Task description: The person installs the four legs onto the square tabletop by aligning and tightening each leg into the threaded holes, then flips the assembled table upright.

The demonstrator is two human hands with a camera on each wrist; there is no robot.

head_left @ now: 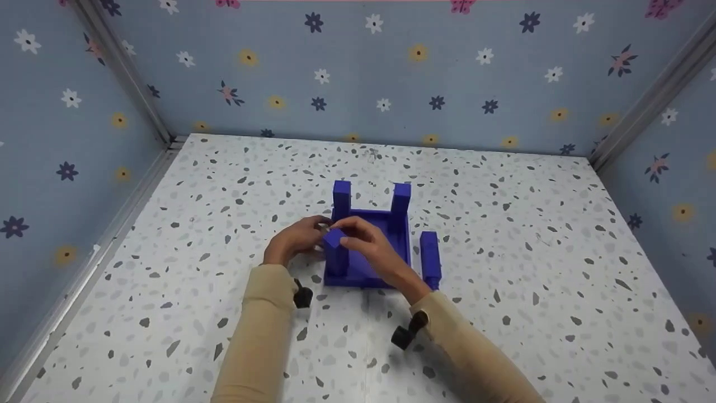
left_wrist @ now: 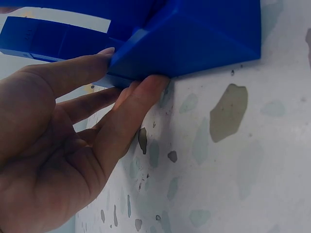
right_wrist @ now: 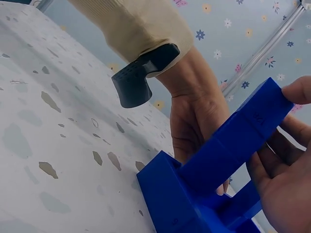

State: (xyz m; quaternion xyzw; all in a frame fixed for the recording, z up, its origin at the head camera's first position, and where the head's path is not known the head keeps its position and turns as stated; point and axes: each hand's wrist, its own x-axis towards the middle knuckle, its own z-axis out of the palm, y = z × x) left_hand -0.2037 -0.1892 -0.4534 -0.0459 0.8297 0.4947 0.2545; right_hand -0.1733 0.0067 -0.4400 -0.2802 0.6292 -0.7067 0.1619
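Observation:
A blue square base (head_left: 366,280) with a raised rim lies on the table, and three blue square legs rise from its corners. My right hand (head_left: 372,246) grips the top of the near-left leg (right_wrist: 233,141) between thumb and fingers. This leg stands upright, its top turned at an angle to the base's sides. At the base's left side is my left hand (head_left: 299,238), its thumb and fingers against the outer wall and lower edge, holding it. The far-left leg (head_left: 342,196) and far-right leg (head_left: 401,196) stand untouched.
A loose blue leg (head_left: 430,257) lies right of the base, with a narrower end toward me. The speckled white table (head_left: 531,252) is bounded by flowered blue panels (head_left: 358,73) at the back and both sides.

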